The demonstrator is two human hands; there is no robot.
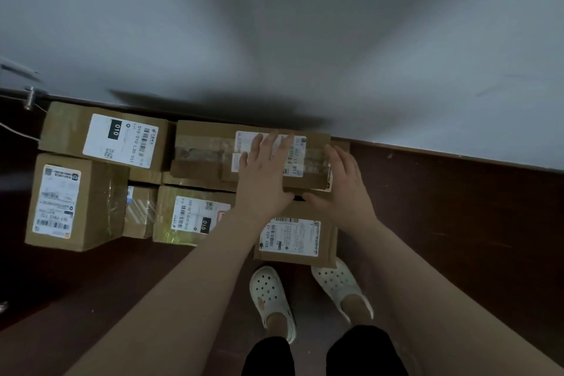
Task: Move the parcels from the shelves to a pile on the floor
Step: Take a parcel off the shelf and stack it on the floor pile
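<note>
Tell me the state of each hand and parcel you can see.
Left hand: open, flat on the top parcel.
Right hand: open, on that parcel's right end.
Top parcel: taped shut, stacked on other parcels.
Large 010 box: shut, label up, by the wall.

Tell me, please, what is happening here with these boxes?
A person stands by the wall over a pile of parcels on the floor. The left hand and the right hand lie flat, fingers straight, on the top parcel, which sits on other parcels. The 010 parcel lies beside it. No shelves are in view.
</note>
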